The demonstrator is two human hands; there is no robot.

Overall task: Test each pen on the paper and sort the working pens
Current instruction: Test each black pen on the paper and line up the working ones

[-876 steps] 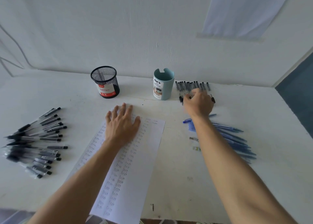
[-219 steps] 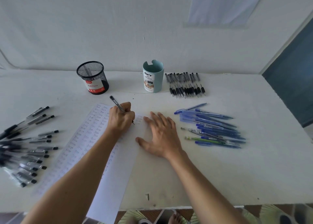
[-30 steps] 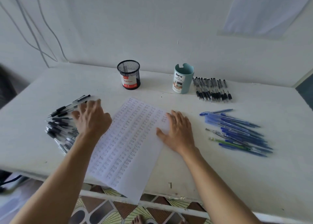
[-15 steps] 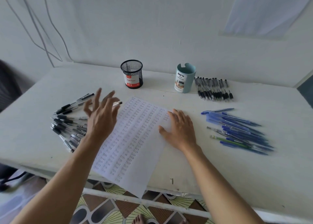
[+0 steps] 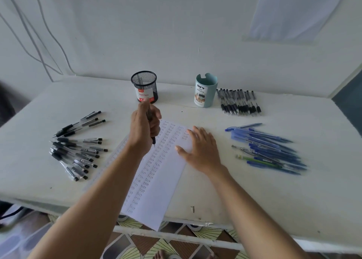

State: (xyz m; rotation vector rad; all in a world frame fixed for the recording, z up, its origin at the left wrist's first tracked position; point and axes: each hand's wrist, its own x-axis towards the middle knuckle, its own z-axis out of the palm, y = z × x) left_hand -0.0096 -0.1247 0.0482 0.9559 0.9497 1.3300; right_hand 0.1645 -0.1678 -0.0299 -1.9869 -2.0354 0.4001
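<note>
pen: black pen (image 5: 153, 139) held in the left hand (image 5: 145, 127), tip down, just above the paper (image 5: 156, 190); can't tell if the tip touches.
paper: under both hands, filled with rows of small "test" words, near end hanging over the table (image 5: 293, 200) edge.
risk 1: sheet could skid or pivot under the stroke if the right hand (image 5: 202, 151) eases off, because of that overhang.
risk 2: little blank space near the tip; a new mark over old writing could hide a dry pen.
risk 3: pen could end up in the wrong group, since several heaps lie close by.
risk 4: left forearm could sweep the black pen pile (image 5: 78, 151) just outside it.
left hand: fingers curled round the pen barrel in a writing grip, raised over the sheet's far part.
right hand: flat, fingers spread, palm down, pressing the sheet's right edge; holds nothing.
right of right hand: blue pens (image 5: 268, 149), a green one among them.
beyond right hand: row of black pens (image 5: 240, 103) beside the teal cup (image 5: 205, 91).
beyond left hand: mesh cup (image 5: 145, 87), no pens showing above its rim.
</note>
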